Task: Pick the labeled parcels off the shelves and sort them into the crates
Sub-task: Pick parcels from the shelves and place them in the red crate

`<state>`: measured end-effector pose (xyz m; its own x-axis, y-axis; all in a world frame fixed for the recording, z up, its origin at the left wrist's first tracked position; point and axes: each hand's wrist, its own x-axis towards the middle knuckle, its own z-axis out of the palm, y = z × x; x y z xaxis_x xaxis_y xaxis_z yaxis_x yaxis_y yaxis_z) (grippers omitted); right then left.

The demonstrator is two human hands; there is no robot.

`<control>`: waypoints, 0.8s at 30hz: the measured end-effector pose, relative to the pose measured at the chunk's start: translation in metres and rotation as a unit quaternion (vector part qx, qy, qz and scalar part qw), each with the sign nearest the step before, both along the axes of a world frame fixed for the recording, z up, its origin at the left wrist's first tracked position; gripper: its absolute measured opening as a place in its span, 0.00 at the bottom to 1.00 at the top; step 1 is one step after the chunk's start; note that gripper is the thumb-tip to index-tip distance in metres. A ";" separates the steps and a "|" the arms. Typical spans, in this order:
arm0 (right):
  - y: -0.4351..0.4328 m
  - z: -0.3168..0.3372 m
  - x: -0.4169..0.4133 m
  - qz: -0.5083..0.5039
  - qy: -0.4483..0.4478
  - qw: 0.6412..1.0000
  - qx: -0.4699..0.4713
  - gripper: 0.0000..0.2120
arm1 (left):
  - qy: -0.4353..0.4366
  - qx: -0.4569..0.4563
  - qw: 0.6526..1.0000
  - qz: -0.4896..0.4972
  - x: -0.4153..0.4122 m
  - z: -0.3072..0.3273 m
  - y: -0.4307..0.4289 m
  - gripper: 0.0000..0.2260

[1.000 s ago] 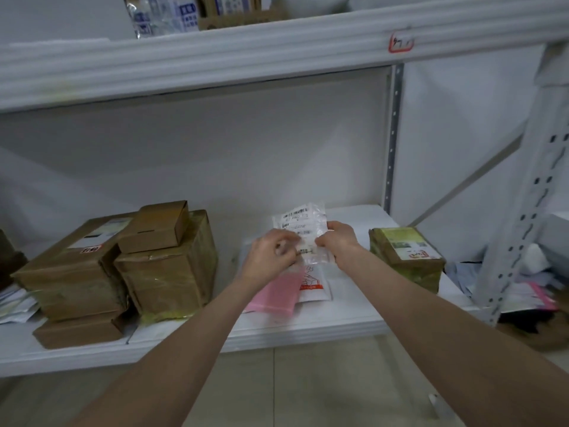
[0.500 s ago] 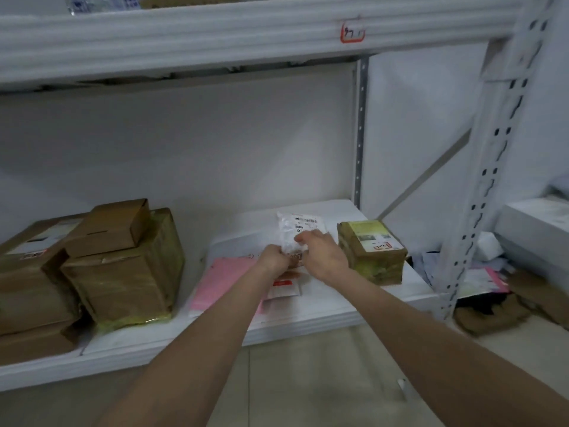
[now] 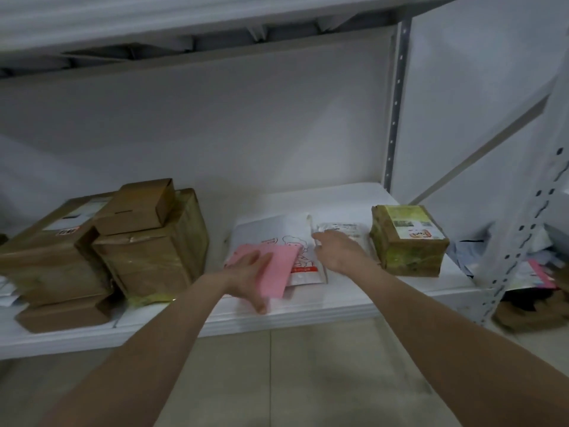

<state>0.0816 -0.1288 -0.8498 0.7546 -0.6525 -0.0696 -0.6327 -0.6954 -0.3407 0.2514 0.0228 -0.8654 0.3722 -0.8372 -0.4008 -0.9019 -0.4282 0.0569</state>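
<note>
Flanking pink mailer: taped cartons left, labeled box right.

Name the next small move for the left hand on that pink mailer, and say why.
Probably pinch the pink mailer and lift it off the white mailer. The left hand lies flat on it, thumb by its near edge, and nothing else lies on top of it. The right hand rests on the small clear packet.
</note>
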 end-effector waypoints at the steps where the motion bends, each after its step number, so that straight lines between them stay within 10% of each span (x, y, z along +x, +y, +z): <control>1: 0.007 0.003 0.007 0.027 -0.011 0.999 0.033 0.21 | -0.009 -0.008 1.000 -0.002 0.002 -0.004 0.001 0.55; 9: 0.021 -0.009 0.029 -0.010 -0.023 0.990 0.140 0.27 | 0.098 -0.296 0.943 0.116 0.007 0.029 0.018 0.17; 15: 0.013 0.012 0.029 -0.043 -0.208 0.952 0.221 0.35 | 0.312 -0.550 0.671 0.387 0.025 0.066 0.012 0.15; 19: 0.013 0.034 0.035 -0.101 -0.335 0.878 0.327 0.39 | 0.365 -0.502 0.679 0.393 0.017 0.067 0.014 0.14; 24: 0.018 0.032 0.036 -0.084 -0.293 0.879 0.367 0.28 | 0.401 -0.444 0.706 0.379 0.001 0.064 0.008 0.13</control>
<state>0.1178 -0.1105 -0.8180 0.6992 -0.6988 -0.1506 -0.2720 -0.0653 -0.9601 0.2528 0.0306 -0.8018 0.7994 -0.5733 -0.1796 0.0412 -0.2459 0.9684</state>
